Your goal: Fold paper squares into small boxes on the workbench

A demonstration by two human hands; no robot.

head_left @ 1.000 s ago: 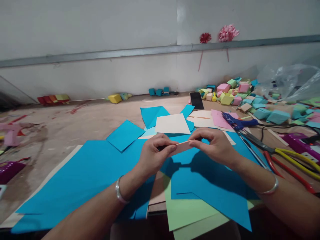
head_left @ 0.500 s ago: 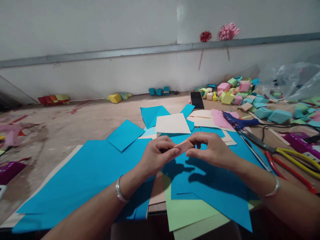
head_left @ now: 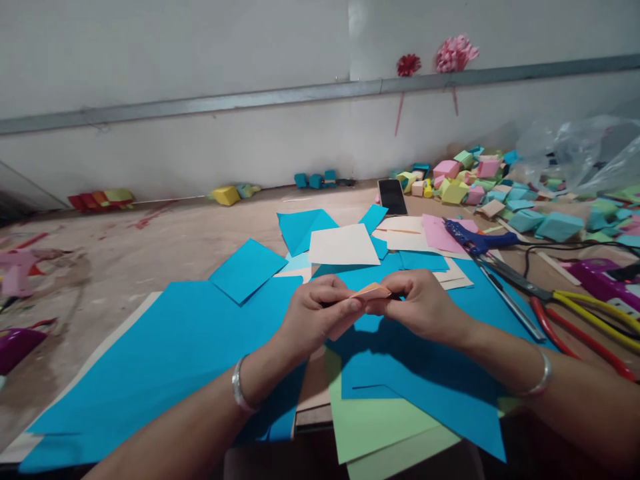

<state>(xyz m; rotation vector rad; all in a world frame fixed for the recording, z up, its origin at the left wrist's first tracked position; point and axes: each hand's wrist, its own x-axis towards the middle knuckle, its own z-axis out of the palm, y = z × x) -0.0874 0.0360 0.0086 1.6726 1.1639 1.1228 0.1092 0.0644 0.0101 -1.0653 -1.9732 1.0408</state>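
Both hands meet here in front of me, and they're pinching, not spread. My left hand (head_left: 315, 303) has the peach paper (head_left: 373, 291) between thumb and curled fingers, and my right hand (head_left: 425, 307) nips its other end, thumb close beside the left thumb. The paper sits up in the air between them, bent, its shadow down on the blue sheet (head_left: 425, 373) below. I'd call this the folding step, with a crease being shaped by fingertips alone; how many folds it has, I can't tell from here. What the next move calls for, I reckon, is a firm left pinch as an anchor and light, exact pressure from the right thumb along the edge, so the fold lies straight and the thin paper doesn't buckle.

Outward now: green sheets (head_left: 380, 427) poke out towards me under the blue, and a white card (head_left: 345, 245) lies just beyond my hands, with a blue square (head_left: 247, 270) to its left. Over on the right there's the glue gun (head_left: 480, 237) and the yellow-handled scissors (head_left: 595, 310). Further back on the surface (head_left: 150, 253), the phone (head_left: 392, 197) lies near a heap of little paper boxes (head_left: 453, 193).
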